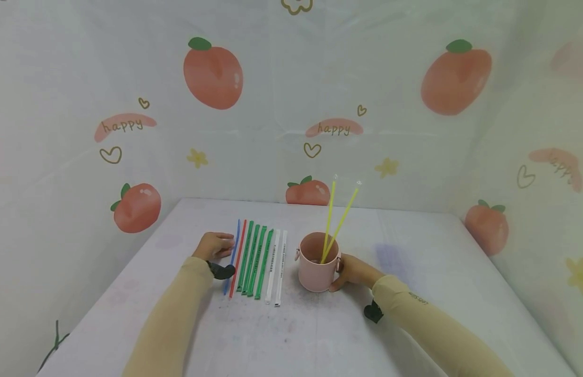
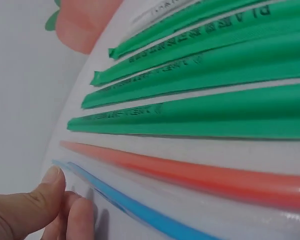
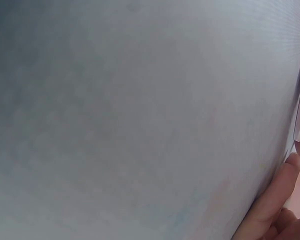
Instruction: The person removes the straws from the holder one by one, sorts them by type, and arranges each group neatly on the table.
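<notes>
My left hand (image 1: 217,245) is at the left end of a row of straws. Its thumb and fingertips (image 2: 53,174) pinch the far end of the clear sleeve around a blue straw (image 2: 140,212). Beside that lies a red straw (image 2: 215,172) in a clear wrapper, then several green paper-wrapped straws (image 1: 254,262) and two white-wrapped ones (image 1: 281,269). My right hand (image 1: 354,272) grips the right side of a small pink bucket (image 1: 316,277), thumb low at the front. Two wrapped yellow straws (image 1: 340,224) stand leaning in the bucket. Only a sliver of bucket shows in the right wrist view.
The white table (image 1: 291,345) runs back to a cloth backdrop (image 1: 272,146) printed with fruit and hearts. Cloth also hangs at both sides. A green and dark stringy piece (image 1: 56,340) shows at the lower left edge.
</notes>
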A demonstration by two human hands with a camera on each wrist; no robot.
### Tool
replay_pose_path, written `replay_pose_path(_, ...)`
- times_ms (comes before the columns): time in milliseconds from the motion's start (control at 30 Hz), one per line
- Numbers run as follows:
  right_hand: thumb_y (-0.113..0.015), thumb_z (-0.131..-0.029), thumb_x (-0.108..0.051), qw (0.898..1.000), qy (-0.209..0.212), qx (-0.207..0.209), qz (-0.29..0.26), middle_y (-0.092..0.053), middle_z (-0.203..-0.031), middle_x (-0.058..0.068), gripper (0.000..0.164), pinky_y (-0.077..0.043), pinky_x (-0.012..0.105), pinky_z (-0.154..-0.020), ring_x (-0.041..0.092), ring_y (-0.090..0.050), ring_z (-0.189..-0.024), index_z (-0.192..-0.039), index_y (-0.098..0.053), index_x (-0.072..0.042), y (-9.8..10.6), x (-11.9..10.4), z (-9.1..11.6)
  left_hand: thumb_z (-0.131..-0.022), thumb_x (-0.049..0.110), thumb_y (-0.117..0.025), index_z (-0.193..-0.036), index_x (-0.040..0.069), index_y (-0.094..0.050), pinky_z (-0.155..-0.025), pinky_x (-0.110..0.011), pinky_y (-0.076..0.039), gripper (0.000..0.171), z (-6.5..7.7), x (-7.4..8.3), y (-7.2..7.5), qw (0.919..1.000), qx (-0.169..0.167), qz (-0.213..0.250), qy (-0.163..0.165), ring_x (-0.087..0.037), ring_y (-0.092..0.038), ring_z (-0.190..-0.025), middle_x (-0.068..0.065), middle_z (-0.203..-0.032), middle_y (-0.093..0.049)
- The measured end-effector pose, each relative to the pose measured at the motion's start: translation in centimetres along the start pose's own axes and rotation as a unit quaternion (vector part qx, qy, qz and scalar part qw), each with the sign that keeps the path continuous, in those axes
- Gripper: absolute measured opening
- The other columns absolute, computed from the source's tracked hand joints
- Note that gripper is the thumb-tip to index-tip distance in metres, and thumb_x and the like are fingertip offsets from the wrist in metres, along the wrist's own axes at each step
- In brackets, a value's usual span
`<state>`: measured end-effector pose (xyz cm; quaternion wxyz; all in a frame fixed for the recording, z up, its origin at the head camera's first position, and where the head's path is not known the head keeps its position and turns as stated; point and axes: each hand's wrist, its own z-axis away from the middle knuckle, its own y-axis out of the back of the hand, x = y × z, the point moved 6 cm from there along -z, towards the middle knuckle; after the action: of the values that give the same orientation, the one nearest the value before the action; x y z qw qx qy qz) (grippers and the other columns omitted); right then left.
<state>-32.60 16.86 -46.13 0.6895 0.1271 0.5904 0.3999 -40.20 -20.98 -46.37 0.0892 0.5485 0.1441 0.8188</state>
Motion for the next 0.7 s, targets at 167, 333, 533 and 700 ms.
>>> replay_pose_path(167, -0.093, -0.062, -0.014, 1.000, -0.005, 0.003, 0.002, -0.056, -0.133, 0.020, 0.083, -0.038, 0.052, -0.109, 0.037, -0.050, -0.126, -0.132, -0.051, 0.004, 0.0, 0.1, -0.1, -0.094, 0.009, -0.063, -0.134, 0.002, -0.056, -0.064, -0.018, -0.055, 0.041, 0.4, 0.1, 0.2, 0.9995, -0.001, 0.024, 0.022, -0.010, -0.059, -0.073, -0.006, -0.091, -0.063)
replay_pose_path(333, -0.092, -0.062, -0.014, 1.000, -0.001, 0.003, 0.009, -0.057, -0.131, 0.020, 0.081, -0.038, 0.052, -0.108, 0.036, -0.051, -0.125, -0.130, -0.052, 0.003, -0.1, 0.0, 0.0, -0.095, 0.011, -0.062, -0.136, 0.001, -0.053, -0.072, -0.021, -0.057, 0.043, 0.9, 1.2, 0.1, 0.9993, -0.012, 0.037, 0.000, -0.013, -0.062, -0.082, -0.013, -0.109, -0.063)
replay_pose_path(533, -0.092, -0.062, -0.013, 1.000, -0.002, 0.002, -0.002, -0.055, -0.135, 0.019, 0.082, -0.036, 0.052, -0.110, 0.035, -0.048, -0.128, -0.132, -0.051, 0.003, 0.0, 0.1, 0.0, -0.099, 0.011, -0.056, -0.142, -0.002, -0.045, -0.096, -0.032, -0.052, 0.046, 2.3, 4.5, -0.7, 0.9940, -0.053, 0.052, -0.080, -0.034, -0.057, -0.120, -0.025, -0.139, -0.049)
replay_pose_path(700, -0.093, -0.061, -0.012, 1.000, 0.004, 0.005, -0.002, -0.057, -0.132, 0.016, 0.079, -0.036, 0.052, -0.110, 0.033, -0.049, -0.127, -0.128, -0.054, 0.002, 0.0, 0.2, -0.1, -0.100, 0.015, -0.055, -0.146, 0.003, -0.040, -0.105, -0.038, -0.046, 0.050, 3.8, 7.5, -1.8, 0.9866, -0.092, 0.049, -0.126, -0.034, -0.050, -0.129, -0.024, -0.143, -0.046)
